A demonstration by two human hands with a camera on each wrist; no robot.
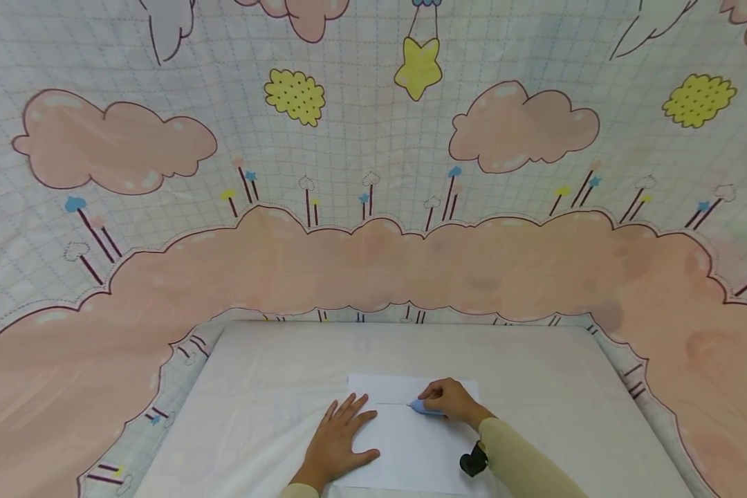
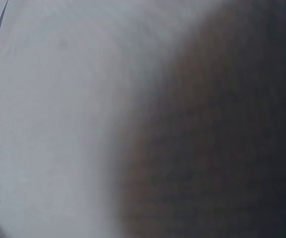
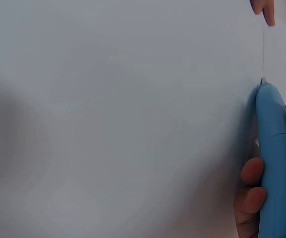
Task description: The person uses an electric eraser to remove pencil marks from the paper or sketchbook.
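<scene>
A white sheet of paper (image 1: 411, 456) lies on the cloth-covered table. My left hand (image 1: 342, 439) rests on its left side, palm down with fingers spread. My right hand (image 1: 453, 400) grips a blue utility knife (image 3: 276, 148), thumb on one side and fingertips on the other. The knife's small metal tip (image 3: 263, 80) points left and meets the paper near its upper middle. From that tip a thin straight line (image 1: 391, 404) runs left toward my left fingers. In the left wrist view a blurred dark shape (image 2: 222, 139) covers the right half.
The pale tablecloth (image 1: 274, 373) stretches around the sheet on all sides. Behind the table hangs a cloth printed with clouds (image 1: 523, 131) and stars. A black heart-shaped piece (image 1: 473, 460) sits by my right sleeve (image 1: 517, 449).
</scene>
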